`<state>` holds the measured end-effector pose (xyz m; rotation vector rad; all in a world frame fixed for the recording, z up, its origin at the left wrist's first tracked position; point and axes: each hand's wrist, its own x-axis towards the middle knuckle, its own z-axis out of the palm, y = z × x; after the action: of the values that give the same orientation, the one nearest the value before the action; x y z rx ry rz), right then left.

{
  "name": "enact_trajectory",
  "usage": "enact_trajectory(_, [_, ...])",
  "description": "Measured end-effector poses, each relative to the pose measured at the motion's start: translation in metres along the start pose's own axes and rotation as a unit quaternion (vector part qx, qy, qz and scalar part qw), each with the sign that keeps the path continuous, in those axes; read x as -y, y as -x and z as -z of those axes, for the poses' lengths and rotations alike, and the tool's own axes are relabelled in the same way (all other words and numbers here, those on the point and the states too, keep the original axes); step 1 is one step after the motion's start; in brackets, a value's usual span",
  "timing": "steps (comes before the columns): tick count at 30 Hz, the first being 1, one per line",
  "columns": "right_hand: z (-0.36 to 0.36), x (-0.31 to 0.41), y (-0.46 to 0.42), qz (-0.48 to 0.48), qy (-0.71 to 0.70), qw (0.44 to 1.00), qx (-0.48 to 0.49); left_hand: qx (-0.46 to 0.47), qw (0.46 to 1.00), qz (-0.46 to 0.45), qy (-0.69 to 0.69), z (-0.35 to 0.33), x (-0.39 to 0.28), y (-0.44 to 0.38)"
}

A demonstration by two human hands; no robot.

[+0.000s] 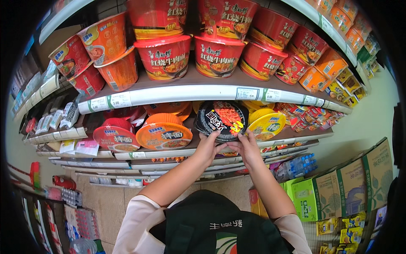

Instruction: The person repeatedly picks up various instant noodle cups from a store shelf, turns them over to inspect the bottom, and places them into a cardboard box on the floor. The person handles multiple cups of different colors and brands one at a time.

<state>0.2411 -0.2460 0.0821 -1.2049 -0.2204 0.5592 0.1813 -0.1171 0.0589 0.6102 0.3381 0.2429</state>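
Between my two hands a black instant-noodle bowl (207,119) is held at the front of a lower shelf, its printed lid facing me. My left hand (207,146) grips its lower left rim, thumb on the lid. On the lower right rim sits my right hand (245,146), thumb up and fingers beneath. A yellow-lidded noodle bowl (269,126) tilts on its side just right of the black one. To the left, an orange noodle bowl (164,136) and a red noodle bowl (116,136) lie with their lids facing out.
Red noodle tubs (163,60) stand stacked on the shelf above, behind a white price-tag rail (190,94). Noodle packs (307,116) fill the shelf's right end. Cardboard cartons (352,190) and bottled water (296,166) stand at right. A red fire extinguisher (64,182) is on the left.
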Motion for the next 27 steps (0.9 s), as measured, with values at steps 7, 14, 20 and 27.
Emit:
enact_trajectory(7, [-0.023,-0.019,-0.037,0.031,-0.005,0.999,0.015,-0.041,0.994,-0.09,0.05,-0.004,0.0,-0.019])
enact_trajectory(14, [-0.016,-0.026,-0.045,0.089,0.013,0.995,0.051,0.054,0.989,-0.134,0.011,-0.016,0.003,-0.03])
enact_trajectory(20, [0.053,-0.051,0.051,0.03,0.084,0.984,0.155,0.035,0.981,-0.19,-0.025,-0.006,0.002,-0.047])
enact_trajectory(27, [0.18,-0.102,0.244,0.079,0.169,0.938,-0.293,0.149,0.951,-0.266,-0.056,0.032,0.023,-0.086])
